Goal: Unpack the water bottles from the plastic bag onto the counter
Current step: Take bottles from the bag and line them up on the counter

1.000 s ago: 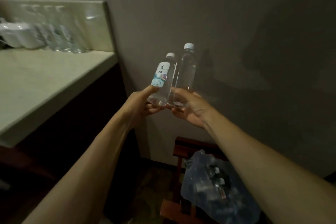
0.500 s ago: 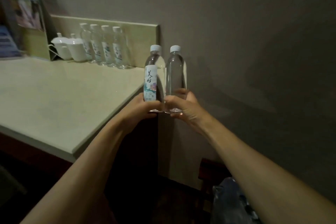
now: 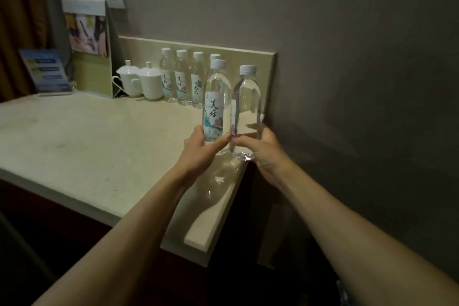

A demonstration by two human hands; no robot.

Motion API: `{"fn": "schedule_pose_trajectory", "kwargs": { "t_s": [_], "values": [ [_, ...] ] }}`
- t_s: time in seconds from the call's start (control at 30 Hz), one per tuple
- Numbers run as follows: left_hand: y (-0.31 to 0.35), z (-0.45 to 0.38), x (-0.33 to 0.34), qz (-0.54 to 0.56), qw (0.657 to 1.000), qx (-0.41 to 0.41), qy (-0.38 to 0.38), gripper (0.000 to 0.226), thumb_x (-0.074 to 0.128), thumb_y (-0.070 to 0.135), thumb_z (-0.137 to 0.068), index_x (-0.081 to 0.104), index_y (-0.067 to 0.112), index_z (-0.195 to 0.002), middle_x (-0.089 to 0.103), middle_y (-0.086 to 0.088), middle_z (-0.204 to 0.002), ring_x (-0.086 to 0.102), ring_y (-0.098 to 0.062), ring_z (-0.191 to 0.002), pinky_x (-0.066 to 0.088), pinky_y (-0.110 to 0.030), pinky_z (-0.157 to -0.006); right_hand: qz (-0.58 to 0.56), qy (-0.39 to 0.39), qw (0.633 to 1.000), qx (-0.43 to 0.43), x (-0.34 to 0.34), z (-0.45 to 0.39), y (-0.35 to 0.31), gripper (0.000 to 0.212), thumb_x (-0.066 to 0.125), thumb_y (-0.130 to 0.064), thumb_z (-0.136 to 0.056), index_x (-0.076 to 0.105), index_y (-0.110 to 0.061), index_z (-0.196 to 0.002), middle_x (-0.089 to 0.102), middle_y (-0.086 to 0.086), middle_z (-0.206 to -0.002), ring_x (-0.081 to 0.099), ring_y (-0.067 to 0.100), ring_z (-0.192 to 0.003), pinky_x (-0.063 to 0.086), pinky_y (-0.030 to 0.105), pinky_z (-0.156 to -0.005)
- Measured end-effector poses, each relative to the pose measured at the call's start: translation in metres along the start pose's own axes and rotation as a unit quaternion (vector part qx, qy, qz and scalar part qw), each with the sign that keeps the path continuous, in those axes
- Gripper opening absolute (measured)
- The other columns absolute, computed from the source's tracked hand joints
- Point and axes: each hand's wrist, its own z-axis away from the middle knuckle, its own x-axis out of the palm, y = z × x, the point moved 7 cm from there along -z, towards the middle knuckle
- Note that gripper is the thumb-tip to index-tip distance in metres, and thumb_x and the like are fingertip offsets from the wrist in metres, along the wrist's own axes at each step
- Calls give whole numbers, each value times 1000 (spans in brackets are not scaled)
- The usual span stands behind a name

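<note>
Both hands' fingers wrapped tight, left hand and right hand each gripping a bottle; lower them upright onto the counter, clear of its edge.

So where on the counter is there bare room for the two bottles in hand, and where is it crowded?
The counter is bare across its wide middle and front, from the row of bottles forward to the front edge, and left toward the blue card stand. The back edge is crowded: menu stand, two white lidded cups, then the row.
</note>
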Motion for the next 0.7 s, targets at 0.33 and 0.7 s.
{"fn": "schedule_pose_trajectory", "kwargs": {
  "t_s": [0.33,0.7],
  "values": [
    [-27,-86,-22,56,998,1,-40,16,71,11,-87,66,24,-96,78,-2,-92,75,-22,-89,60,-41,-82,94,24,995,3,22,-98,25,66,78,-6,-67,45,-13,-123,74,11,-102,74,19,-86,61,30,-67],
    [-37,-143,-22,-77,995,52,34,64,88,23,-67,52,15,-119,66,-5,-118,64,-24,-106,56,-46,-89,109,63,992,5,15,-140,23,56,65,6,-70,46,-19,-116,64,4,-102,64,17,-95,52,22,-65]
  ]
}}
